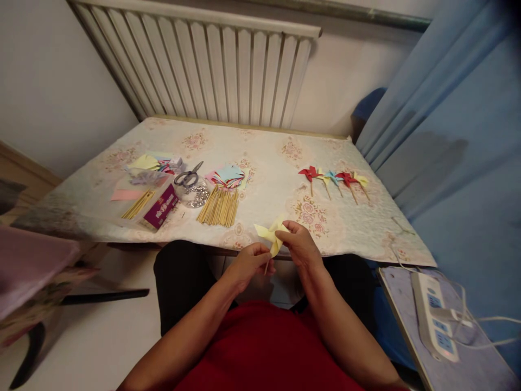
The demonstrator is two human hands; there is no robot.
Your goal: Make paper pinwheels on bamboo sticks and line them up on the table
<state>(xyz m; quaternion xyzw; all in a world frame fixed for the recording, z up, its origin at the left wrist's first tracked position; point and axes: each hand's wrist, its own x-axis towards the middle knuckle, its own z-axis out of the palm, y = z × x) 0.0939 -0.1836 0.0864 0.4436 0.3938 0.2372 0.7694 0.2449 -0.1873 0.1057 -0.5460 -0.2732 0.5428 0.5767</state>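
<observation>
A yellow paper pinwheel [268, 233] is held between my two hands above the table's front edge. My right hand [300, 244] pinches its right-hand blade and centre. My left hand [253, 263] is closed at its lower side, with a thin stick [266, 266] showing below the fingers; how the stick joins the paper is hidden. Just beyond my left hand lies a row of wooden sticks [218, 207]. Behind them sits a stack of coloured paper squares [230, 177]. Finished-looking pinwheels on sticks, among them a red one [310, 173] and a blue one [334, 176], lie in a row to the right.
On the left are a clear dish of small metallic pieces [197, 194], scissors [189, 176], a purple box [161, 207] and more coloured paper [145, 163]. A power strip [434, 315] with cables lies on a side table at right. A radiator [203, 65] stands behind.
</observation>
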